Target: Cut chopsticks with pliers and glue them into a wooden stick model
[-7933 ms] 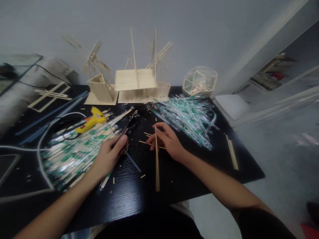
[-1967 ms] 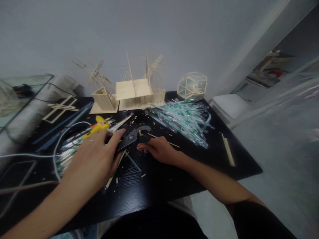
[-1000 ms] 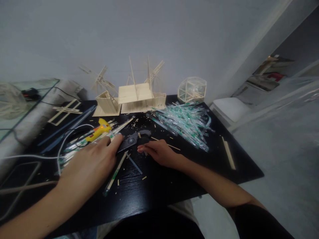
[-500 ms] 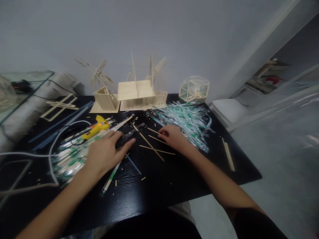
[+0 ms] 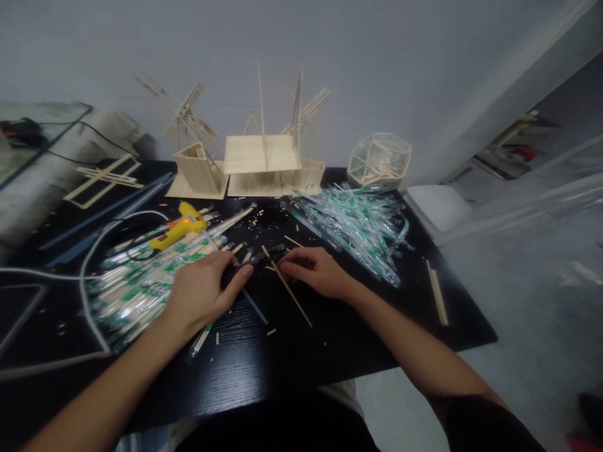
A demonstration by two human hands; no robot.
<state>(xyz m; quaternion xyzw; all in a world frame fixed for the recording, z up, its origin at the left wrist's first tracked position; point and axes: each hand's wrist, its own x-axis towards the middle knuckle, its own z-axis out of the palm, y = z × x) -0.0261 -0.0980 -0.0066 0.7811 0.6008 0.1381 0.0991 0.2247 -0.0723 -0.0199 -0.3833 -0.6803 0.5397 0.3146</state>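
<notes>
My left hand is closed around a pair of dark pliers, whose jaws point right toward my other hand. Most of the handles are hidden under my fingers. My right hand pinches a thin wooden stick; its short end pokes out left of the fingertips, close to the pliers. A longer wooden stick lies slantwise on the table just beside the right fingertips. Another stick lies behind that hand. Below the left hand, a narrow blue strip rests on the tabletop.
A yellow glue gun lies on wrapped sticks at left, its white cable looping round. Clear wrappers are heaped at right. Wooden models and a faceted frame stand at the back. Tiny offcuts are scattered mid-table.
My right hand has moved left and slightly nearer, toward the pliers. Some loose sticks that lay beside it are now hidden or lifted. My left hand keeps the pliers. The view has shifted slightly.
</notes>
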